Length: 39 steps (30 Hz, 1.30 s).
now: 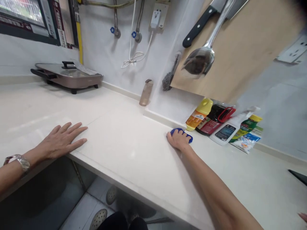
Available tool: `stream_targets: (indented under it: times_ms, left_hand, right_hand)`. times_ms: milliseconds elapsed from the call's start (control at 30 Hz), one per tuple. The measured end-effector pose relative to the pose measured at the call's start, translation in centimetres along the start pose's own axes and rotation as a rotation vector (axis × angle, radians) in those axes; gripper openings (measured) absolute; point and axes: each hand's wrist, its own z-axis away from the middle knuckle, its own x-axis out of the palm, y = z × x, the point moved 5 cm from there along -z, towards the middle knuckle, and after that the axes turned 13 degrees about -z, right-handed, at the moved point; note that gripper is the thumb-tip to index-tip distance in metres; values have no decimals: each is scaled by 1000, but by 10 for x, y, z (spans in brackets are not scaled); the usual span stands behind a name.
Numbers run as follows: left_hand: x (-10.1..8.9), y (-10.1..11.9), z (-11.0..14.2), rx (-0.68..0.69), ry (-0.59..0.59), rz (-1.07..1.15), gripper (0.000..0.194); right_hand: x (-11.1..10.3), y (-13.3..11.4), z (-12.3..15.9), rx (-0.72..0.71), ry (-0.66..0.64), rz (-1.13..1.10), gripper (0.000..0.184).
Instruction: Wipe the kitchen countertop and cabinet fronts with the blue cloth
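Under the right hand point(178, 139), a blue cloth point(190, 139) lies part-hidden

The counter point(129, 150) (white) carries a lidded pan point(72, 80), blue cloth point(190, 139).

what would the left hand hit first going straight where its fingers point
Probably the brown bottle by the wall; the left hand points roughly at it across the countertop, though depth is unclear.

Premises: kitchen. Evidence: lidded pan point(72, 82) near the back edge of the counter point(124, 137); black-handled knife point(199, 27), metal ladle point(200, 61), wooden board point(254, 48) by the wall point(271, 110).
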Motion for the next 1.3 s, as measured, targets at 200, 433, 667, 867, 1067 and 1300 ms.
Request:
stream_targets:
  times_ms: [200, 433, 667, 867, 1067, 1300]
  left_hand:
    - [-1, 4, 0, 3, 15, -14, 67]
    - [2, 6, 1, -24, -13, -34, 70]
    - [4, 7, 4, -51, -18, 39, 71]
    - [4, 7, 7, -52, -10, 99, 72]
    - [1, 6, 8, -69, -10, 94, 74]
    - [0, 3, 6, -61, -9, 65, 72]
  right_hand:
    - [4, -65, -2, -58, 90, 39, 68]
    - [3, -182, 21, -620, -17, -100, 61]
    - [18, -285, -13, -846, -69, -193, 65]
    - [33, -284, -87, -656, -70, -220, 59]
    - [42, -267, -132, -462, -45, -193, 62]
    - [36, -272, -99, -592, -96, -175, 65]
